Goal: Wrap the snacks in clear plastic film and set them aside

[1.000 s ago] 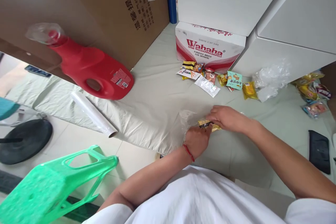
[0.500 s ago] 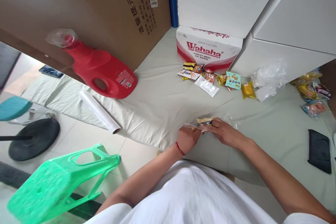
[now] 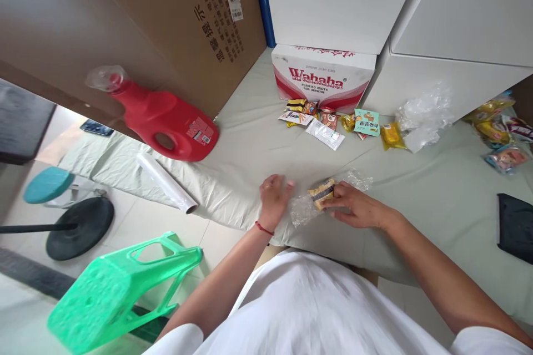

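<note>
A small yellow snack packet (image 3: 323,193) with a dark band lies on the light green sheet (image 3: 250,150), close to my body. Crinkled clear plastic film (image 3: 302,209) sticks out from both ends of the packet, seemingly wrapped around it. My right hand (image 3: 356,206) has its fingers on the packet's right side and covers part of it. To the left, my left hand (image 3: 273,199) is apart from the film, fingers spread and slightly blurred, holding nothing. A red cord bracelet (image 3: 264,228) circles the left wrist.
Several snack packets (image 3: 325,134) lie before a Wahaba-style white-and-red carton (image 3: 325,80) lettered "Wahaha". Crumpled clear plastic (image 3: 428,116) and more snacks (image 3: 499,130) are to the right, with a black phone-like object (image 3: 516,227). Leftward are a red jug (image 3: 170,125), a film roll (image 3: 169,183) and a green stool (image 3: 120,288).
My left hand has let go of the film at the packet's left end and moved left, its fingers opening. The packet and film now show more plainly. The view has shifted slightly.
</note>
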